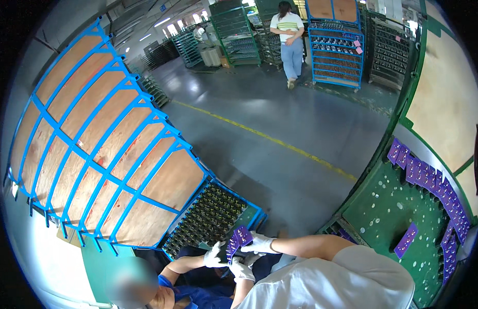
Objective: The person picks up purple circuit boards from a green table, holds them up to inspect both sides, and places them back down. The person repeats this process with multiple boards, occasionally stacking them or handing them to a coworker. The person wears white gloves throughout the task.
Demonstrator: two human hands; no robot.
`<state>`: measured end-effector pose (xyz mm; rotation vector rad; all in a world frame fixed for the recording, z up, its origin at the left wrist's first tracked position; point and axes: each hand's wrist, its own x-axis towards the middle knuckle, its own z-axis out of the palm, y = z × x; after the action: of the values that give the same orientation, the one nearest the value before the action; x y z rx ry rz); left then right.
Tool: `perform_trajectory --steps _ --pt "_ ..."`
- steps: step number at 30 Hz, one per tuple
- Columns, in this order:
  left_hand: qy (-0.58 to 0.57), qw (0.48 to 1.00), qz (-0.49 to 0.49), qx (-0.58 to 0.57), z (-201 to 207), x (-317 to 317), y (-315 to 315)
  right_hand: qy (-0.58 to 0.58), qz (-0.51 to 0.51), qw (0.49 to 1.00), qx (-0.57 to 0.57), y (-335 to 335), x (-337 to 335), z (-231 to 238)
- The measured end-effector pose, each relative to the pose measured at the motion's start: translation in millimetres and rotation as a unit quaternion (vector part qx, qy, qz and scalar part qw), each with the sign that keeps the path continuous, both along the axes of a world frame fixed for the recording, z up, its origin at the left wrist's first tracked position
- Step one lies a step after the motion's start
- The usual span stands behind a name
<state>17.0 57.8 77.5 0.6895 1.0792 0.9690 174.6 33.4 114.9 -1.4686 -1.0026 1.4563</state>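
Observation:
Purple strips (243, 236) dotted with small light-coloured parts are bunched between white-gloved hands at the bottom middle. My right hand (260, 242), in a white glove, is closed on the right end of the bunch. Below it, my left hand (242, 269), also gloved, is closed at the lower end of a purple strip (232, 248). A co-worker's gloved hand (215, 255) reaches in from the left beside the strips; whether it touches them I cannot tell. Just beyond the hands, rows of small black parts (205, 213) stand on a rack's green shelf.
A tall blue-framed rack with wooden panels (110, 154) leans across the left. On the right, a green shelf (383, 216) bears several purple strips (429, 177) and a lone one (406, 240). The co-worker (198, 296) is close at lower left; another person (289, 41) stands by far racks.

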Motion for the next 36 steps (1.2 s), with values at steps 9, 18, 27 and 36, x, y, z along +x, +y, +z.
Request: perform_trajectory --steps 9,18,27,36 --pt "0.109 0.976 -0.173 -0.07 8.9 -33.4 45.6 -0.276 0.029 0.956 0.097 39.9 -49.3 -52.6" --pt "0.221 0.951 -0.212 -0.035 6.9 -60.3 96.6 -0.166 -0.008 0.986 -0.005 -28.7 -15.6 -34.5" --pt "0.347 0.932 -0.018 0.107 7.7 -32.4 56.2 -0.155 -0.371 0.914 0.055 -239.4 58.1 45.1" --pt "0.12 0.859 -0.185 0.463 63.3 121.4 -90.1 -0.356 -0.531 0.765 0.078 -401.8 27.8 121.5"
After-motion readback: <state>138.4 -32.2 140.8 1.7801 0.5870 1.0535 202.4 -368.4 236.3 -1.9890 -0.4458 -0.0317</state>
